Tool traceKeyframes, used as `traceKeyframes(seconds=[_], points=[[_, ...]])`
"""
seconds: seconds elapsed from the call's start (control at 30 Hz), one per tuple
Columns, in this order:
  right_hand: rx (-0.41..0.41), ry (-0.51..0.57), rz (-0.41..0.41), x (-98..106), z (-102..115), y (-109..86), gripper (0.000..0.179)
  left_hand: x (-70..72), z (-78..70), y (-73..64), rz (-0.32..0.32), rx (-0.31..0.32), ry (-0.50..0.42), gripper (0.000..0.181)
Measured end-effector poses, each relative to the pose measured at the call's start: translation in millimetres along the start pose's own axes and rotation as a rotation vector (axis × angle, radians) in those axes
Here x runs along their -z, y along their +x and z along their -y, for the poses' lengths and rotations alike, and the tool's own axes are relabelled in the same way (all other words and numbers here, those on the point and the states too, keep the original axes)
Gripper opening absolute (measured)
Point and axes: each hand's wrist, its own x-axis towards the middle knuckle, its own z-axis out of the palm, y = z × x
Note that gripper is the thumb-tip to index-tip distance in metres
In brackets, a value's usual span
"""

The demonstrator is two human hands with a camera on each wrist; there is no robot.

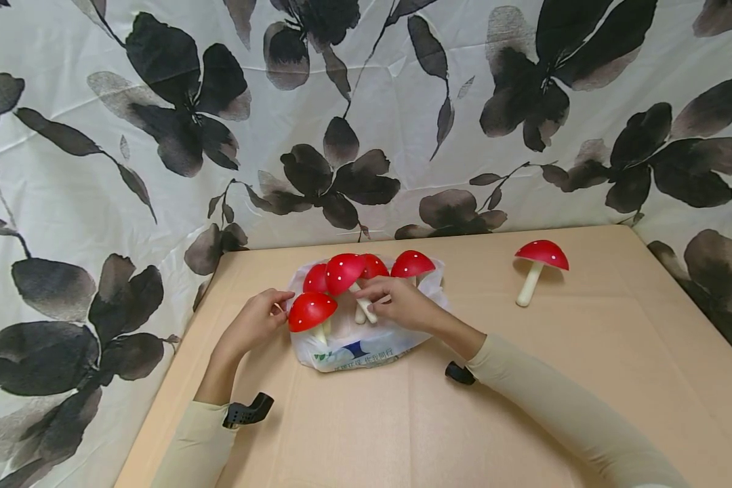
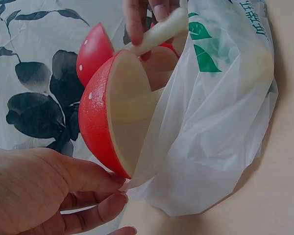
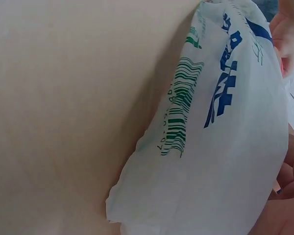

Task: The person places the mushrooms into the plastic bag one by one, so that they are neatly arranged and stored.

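A white plastic bag (image 1: 396,342) with printed lettering lies on the table, holding several toy mushrooms with red, white-dotted caps. My left hand (image 1: 257,324) pinches the bag's edge at its left side, beside the front mushroom (image 1: 312,312); the left wrist view shows fingertips on the thin plastic (image 2: 201,142) just under that cap (image 2: 99,115). With fingers round its pale stem, my right hand (image 1: 405,303) holds another mushroom (image 1: 343,272), tilted cap-up-left over the bag. Behind it are more red caps (image 1: 412,263). In the right wrist view the bag (image 3: 225,161) hides most of the right hand.
One mushroom (image 1: 543,253) lies alone on the wooden table (image 1: 494,420) at the back right. A white cloth with dark flowers (image 1: 427,135) hangs behind the table and along its sides. Black wrist cameras (image 1: 249,411) sit on both wrists.
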Motion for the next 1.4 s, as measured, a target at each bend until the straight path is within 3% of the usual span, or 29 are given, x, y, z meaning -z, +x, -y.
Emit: traceKeyframes(seconds=[0.13, 0.3, 0.47, 0.83, 0.97, 1.1, 1.27, 1.4], points=[[0.059, -0.085, 0.036, -0.7, -1.0, -2.5, 0.039, 0.4, 0.1, -0.8, -0.002, -0.002, 0.003, 0.039], [0.141, -0.226, 0.141, 1.9, 0.2, -9.8, 0.042, 1.1, 0.0, -1.8, -0.002, -0.001, -0.002, 0.039], [0.136, -0.296, 0.230, 4.2, -0.3, -16.2, 0.046, 1.7, -0.4, -2.6, -0.005, -0.011, 0.005, 0.039], [0.059, -0.158, 0.411, 25.3, 5.3, -22.9, 0.037, 2.2, 1.5, -2.9, 0.002, -0.015, 0.010, 0.038], [0.078, -0.110, 0.473, 29.4, 8.3, -23.5, 0.035, 2.7, 1.6, -3.1, 0.002, -0.019, 0.013, 0.038], [0.129, -0.109, 0.399, 33.4, 13.7, -20.2, 0.033, 2.5, 1.9, -3.7, 0.005, -0.022, 0.017, 0.038], [0.159, -0.113, 0.119, 37.3, 24.0, -7.8, 0.030, 3.3, 0.5, -4.0, 0.012, -0.020, 0.009, 0.038], [0.126, -0.204, -0.063, 30.1, 29.3, 4.8, 0.050, 3.6, -0.1, -4.5, 0.013, -0.017, 0.002, 0.038]])
